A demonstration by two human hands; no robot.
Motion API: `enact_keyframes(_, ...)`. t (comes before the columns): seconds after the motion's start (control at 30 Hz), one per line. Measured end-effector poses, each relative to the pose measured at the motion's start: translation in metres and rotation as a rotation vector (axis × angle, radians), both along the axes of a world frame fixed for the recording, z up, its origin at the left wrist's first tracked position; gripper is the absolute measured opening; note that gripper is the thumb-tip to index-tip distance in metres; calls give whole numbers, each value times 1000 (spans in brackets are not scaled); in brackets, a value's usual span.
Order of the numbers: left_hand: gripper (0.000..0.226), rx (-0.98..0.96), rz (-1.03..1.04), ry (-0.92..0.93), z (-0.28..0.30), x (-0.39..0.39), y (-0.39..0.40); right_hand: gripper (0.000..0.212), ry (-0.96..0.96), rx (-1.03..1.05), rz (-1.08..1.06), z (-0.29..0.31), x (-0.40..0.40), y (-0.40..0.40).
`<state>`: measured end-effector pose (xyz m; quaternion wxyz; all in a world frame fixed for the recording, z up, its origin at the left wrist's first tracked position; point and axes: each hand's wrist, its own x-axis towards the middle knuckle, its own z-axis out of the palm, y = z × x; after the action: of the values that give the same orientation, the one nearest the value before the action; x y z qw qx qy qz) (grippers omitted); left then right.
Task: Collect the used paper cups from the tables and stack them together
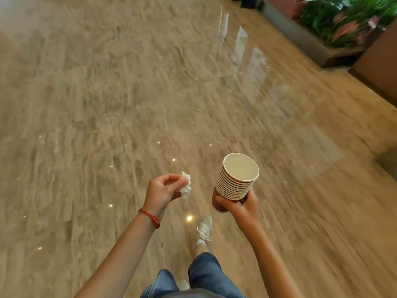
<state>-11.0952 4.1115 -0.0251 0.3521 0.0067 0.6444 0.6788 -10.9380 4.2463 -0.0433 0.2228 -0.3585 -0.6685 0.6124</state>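
Many paper cups, nested into one stack of cups (235, 179), sit in the lower right of centre of the frame, tilted so the open mouth leans toward the upper right, with roughly a dozen rims showing one below another. The right hand (238, 206) holds the stack from beneath and low on its side, fingers curled around the reddish bottom cup, the thumb across the near side. The left hand (162, 191), lower centre-left, pinches a crumpled white tissue (186, 188) between thumb and curled fingertips; a red string bracelet (150, 217) circles that wrist. Below them a white sneaker (203, 230) and blue jeans (204, 274) show over a glossy stone floor (107, 93), and the smeared floor suggests the person is walking. A planter with green foliage (348, 20) fills the upper right corner; no table is in view. The main risk lies in the low grip: only the bottom cup is held, so the upper cups stay on by friction alone, and a jolt in stride or more tilt could slide them off onto the floor. Any dregs in the top cup, whose inside looks pale and possibly wet, could spill and make the polished floor slippery. The tissue, loosely pinched, could drop unnoticed, and it leaves that hand less free to steady the stack.
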Motion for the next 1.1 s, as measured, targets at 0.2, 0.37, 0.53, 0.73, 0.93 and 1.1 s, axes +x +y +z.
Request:
enact_keyframes(0.2,9,-1,-52,6,0,-61,96,52,4,35,-46,-1,-62,91)
enact_keyframes(0.37,9,11,-119,30,11,-105,173,52,-10,49,-85,6,-103,161)
enact_keyframes(0.53,10,11,-196,28,15,-139,236,52,-16,40,-178,8,-127,207)
enact_keyframes(0.73,7,10,-365,16,13,-180,322,52,-44,-3,-354,2,-149,258)
enact_keyframes(0.93,12,8,-625,-2,13,-218,413,52,-41,-14,-610,4,-178,310)
enact_keyframes(1.1,14,-15,-794,6,12,-243,475,53,-18,-38,-796,3,-197,341)
